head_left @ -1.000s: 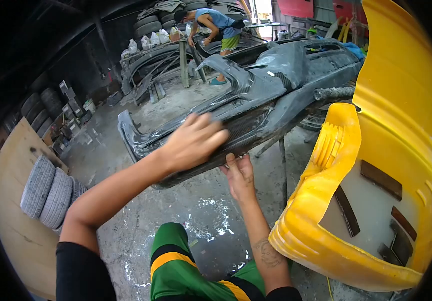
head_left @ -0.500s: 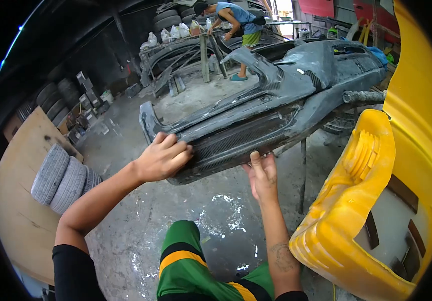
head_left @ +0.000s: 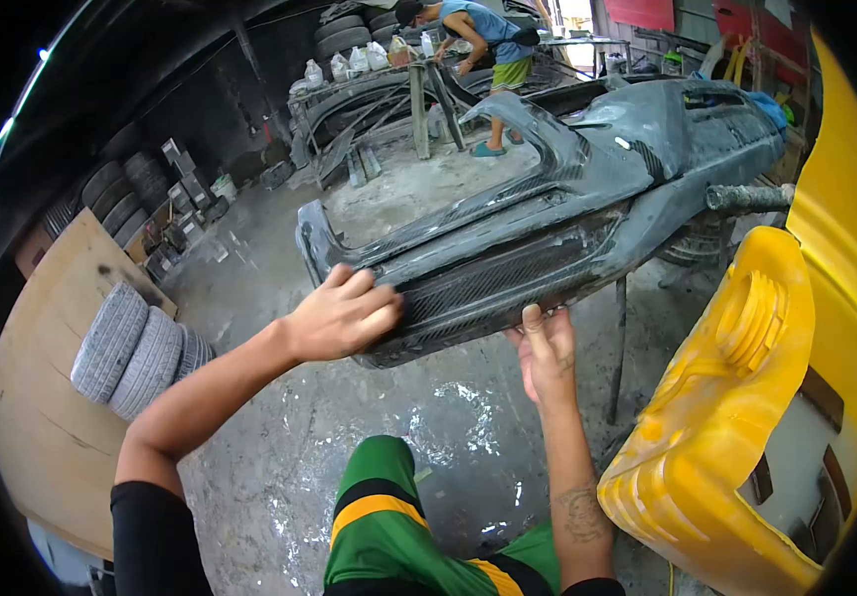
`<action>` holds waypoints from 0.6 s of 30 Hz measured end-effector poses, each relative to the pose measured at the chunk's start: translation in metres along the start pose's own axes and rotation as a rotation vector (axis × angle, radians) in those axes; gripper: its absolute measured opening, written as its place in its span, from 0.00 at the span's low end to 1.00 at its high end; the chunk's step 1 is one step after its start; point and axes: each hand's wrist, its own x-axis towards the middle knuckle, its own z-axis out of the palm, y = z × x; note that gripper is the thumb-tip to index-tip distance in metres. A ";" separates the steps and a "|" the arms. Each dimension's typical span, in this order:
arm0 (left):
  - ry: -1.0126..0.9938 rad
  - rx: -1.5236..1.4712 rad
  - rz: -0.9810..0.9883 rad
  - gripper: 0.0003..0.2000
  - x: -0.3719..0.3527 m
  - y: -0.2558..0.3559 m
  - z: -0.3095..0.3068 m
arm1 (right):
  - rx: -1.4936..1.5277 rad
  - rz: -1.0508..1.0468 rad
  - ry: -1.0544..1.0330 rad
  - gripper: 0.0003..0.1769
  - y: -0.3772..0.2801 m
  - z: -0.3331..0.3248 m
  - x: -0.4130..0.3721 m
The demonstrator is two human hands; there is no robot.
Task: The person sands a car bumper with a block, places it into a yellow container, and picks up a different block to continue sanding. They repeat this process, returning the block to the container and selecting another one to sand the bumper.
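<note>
Panel (head_left: 498, 283) under the left hand (head_left: 344, 316) seems at a rubbing step; curled fingers hide anything held. Right hand (head_left: 545, 356) grips its near edge; another stroke needs steady bracing.

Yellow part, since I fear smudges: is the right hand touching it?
No, the right hand holds the lower edge of the dark panel.
</note>
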 end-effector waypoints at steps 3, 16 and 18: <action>0.083 -0.094 0.019 0.14 0.095 0.003 0.003 | 0.024 -0.059 0.014 0.30 0.000 0.003 0.002; 0.088 -0.074 0.052 0.11 0.051 -0.002 0.007 | 0.026 -0.029 0.011 0.28 0.007 0.000 0.007; 0.097 -0.083 0.064 0.11 0.128 0.003 0.009 | 0.044 -0.008 0.064 0.25 0.010 0.000 0.010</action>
